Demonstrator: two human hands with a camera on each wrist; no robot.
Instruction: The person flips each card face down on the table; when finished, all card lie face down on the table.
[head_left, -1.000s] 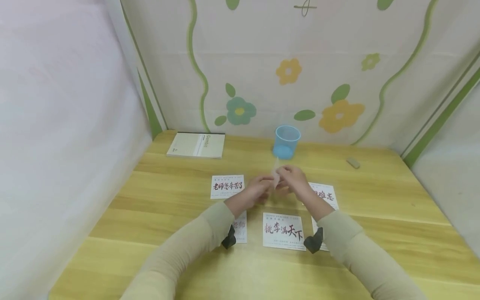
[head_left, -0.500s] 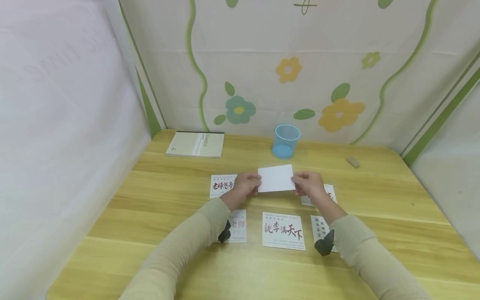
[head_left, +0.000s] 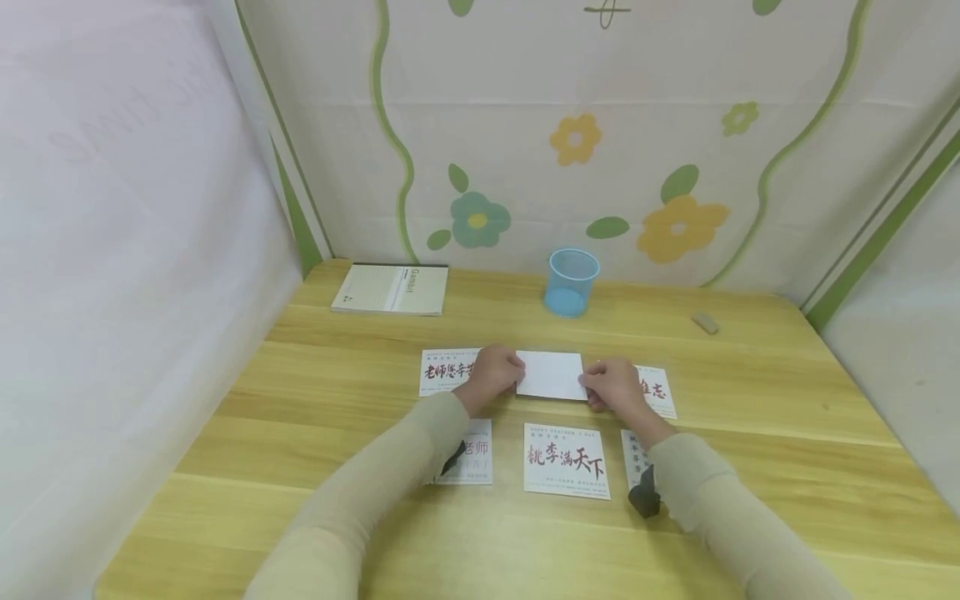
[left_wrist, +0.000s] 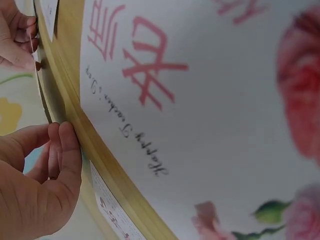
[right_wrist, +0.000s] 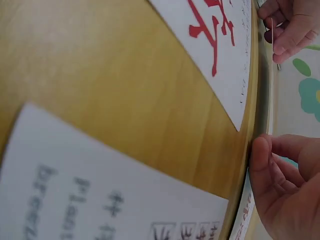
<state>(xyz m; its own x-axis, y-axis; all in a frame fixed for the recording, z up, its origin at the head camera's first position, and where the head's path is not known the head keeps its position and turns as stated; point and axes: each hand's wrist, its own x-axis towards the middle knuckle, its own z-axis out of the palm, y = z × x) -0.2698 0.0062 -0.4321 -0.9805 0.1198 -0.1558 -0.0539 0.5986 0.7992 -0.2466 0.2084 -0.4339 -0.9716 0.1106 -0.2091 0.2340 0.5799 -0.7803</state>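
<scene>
My left hand (head_left: 496,372) and right hand (head_left: 617,387) pinch opposite short edges of 1 blank white card (head_left: 552,375), centered above the wood-grain desk (head_left: 457,546). A dark shadow lines its near edge; whether it touches the desk, I cannot tell. At its sides lie 2 red-lettered cards: the left card (head_left: 445,375) and the right card (head_left: 655,392), each partly behind a hand. Nearer me, 3 more form a row: the front left card (head_left: 476,462), the front middle card (head_left: 566,462) and the front right card (head_left: 634,450), the outer 2 partly covered by my sleeves (head_left: 408,454). Beyond, a blue cup (head_left: 567,292) stands upright, between a notebook (head_left: 375,289) and a small block (head_left: 705,323).
</scene>
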